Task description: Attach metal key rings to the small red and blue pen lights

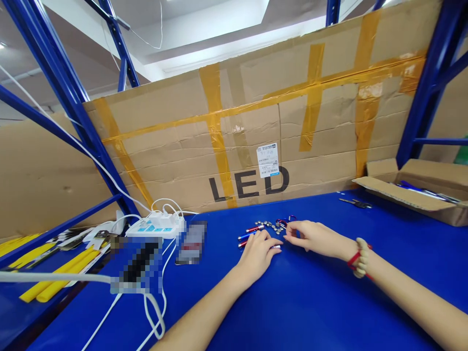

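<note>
My left hand (258,256) rests on the blue tabletop, thumb and fingers closed on a small metal tube whose silver end (278,247) sticks out to the right. Under and beside its fingers lie a blue tube (244,237) and a red tube (243,244); another red tube (255,228) with a silver end lies just behind. My right hand (305,236) is close by on the right, its thumb and forefinger pinched together; what is between them cannot be made out. Silver button cells (268,224) are scattered behind both hands, beside small red and blue clips (283,223).
A phone (192,243) and a white power strip (157,225) with cables lie to the left, near yellow tubes (68,273). Keys (356,203) and an open cardboard box (420,195) are at the right. A taped cardboard wall (175,151) stands behind.
</note>
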Demonstrator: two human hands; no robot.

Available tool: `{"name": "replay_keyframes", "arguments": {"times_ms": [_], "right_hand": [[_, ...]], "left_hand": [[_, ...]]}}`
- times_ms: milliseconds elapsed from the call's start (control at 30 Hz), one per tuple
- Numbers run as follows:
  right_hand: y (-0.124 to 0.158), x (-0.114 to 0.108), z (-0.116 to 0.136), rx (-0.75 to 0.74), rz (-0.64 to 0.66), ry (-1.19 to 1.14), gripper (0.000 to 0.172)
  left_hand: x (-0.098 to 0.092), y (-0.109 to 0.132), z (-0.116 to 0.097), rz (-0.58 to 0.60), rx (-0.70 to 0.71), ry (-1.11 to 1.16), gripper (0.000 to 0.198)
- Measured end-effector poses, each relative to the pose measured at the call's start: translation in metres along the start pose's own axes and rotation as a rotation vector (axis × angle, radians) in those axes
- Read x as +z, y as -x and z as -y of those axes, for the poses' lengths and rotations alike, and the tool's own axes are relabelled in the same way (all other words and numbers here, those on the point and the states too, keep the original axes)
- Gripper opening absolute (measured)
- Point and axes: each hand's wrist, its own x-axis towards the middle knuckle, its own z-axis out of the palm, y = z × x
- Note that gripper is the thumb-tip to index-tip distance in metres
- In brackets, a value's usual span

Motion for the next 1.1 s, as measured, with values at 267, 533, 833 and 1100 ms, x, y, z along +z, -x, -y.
{"name": "replay_keyframes", "arguments": {"times_ms": [267, 533, 833, 1100], "right_hand": [[-0.004, 0.0, -0.008, 0.063, 0.017, 0.017, 0.022], [-0.004, -0.002, -0.009, 0.153, 0.011, 0.048, 0.022], [0.0, 0.002, -0.01, 0.209, 0.05, -0.001, 0.047], [0.004, 0.008, -0.008, 0.236, -0.03, 0.026, 0.042]], "left_hand": [[-0.001, -0.001, 0.003, -0.022, 0.01, 0.009, 0.022], [-0.001, 0.002, 0.0, -0.127, 0.041, -0.063, 0.021], [-0.011, 0.028, -0.011, -0.304, 0.245, -0.415, 0.021], [-0.013, 0.073, -0.042, -0.445, 0.22, -0.434, 0.018]]}}
